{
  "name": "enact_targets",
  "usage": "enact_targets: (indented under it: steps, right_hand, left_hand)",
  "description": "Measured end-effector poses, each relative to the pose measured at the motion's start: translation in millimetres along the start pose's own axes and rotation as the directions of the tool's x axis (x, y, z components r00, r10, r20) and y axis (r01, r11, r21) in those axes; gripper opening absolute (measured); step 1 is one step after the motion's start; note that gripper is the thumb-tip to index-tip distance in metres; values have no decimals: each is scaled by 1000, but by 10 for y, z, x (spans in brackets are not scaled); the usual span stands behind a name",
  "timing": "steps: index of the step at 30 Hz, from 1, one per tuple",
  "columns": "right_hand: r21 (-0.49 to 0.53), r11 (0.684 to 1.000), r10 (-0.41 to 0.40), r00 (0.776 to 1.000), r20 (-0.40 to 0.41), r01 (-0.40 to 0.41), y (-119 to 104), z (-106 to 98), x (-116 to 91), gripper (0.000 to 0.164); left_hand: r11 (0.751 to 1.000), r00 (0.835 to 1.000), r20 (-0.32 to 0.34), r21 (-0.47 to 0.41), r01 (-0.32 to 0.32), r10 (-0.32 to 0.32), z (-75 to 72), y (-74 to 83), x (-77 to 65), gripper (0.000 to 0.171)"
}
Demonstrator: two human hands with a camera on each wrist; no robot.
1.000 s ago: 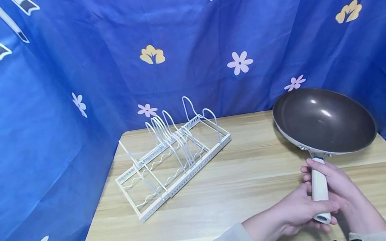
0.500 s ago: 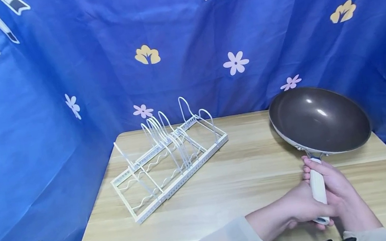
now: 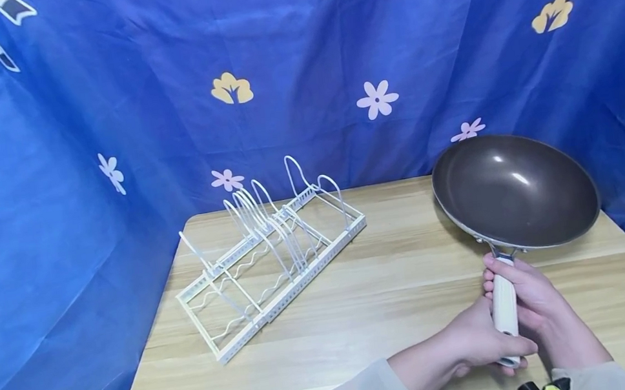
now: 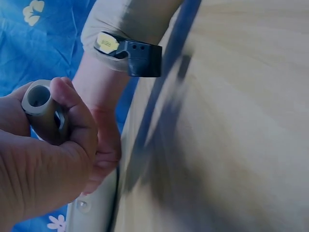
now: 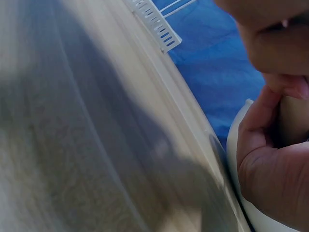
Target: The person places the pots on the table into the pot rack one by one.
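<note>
A deep wok-style frying pan (image 3: 517, 189) with a dark inside and pale outside is at the right of the table in the head view, its handle toward me. My right hand (image 3: 537, 304) grips the white handle (image 3: 504, 301) close to the pan, thumb laid along its top. At the near end, my left hand (image 3: 476, 337) is wrapped round the handle, thumb across it. The left wrist view shows the hollow handle end (image 4: 38, 99) in the left hand. In the right wrist view, both hands partly hide the handle. Whether the pan's base touches the table is unclear.
A white wire rack (image 3: 274, 265) with upright loops stands at an angle on the left of the wooden table (image 3: 364, 332). Blue patterned cloth (image 3: 298, 79) hangs behind and at both sides. The right wrist carries a black camera (image 4: 145, 58).
The head view has shifted slightly, moving the scene left. The handle's near end has swung a little left, and the left hand has closed more fully round it.
</note>
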State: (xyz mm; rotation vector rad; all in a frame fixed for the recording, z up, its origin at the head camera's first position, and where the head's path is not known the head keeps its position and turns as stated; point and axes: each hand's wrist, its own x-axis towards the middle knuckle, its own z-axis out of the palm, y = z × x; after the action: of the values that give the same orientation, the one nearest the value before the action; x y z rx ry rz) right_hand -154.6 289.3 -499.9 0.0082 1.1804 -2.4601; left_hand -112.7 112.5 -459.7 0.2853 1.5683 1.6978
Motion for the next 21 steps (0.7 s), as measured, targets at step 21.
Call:
enact_targets:
  steps: [21]
  right_hand:
    - [-202,979,-29,987,-157,-3,146,31,23,12]
  left_hand:
    - [989,1000,-23,-146,-12,9,-98,-254,-74,45]
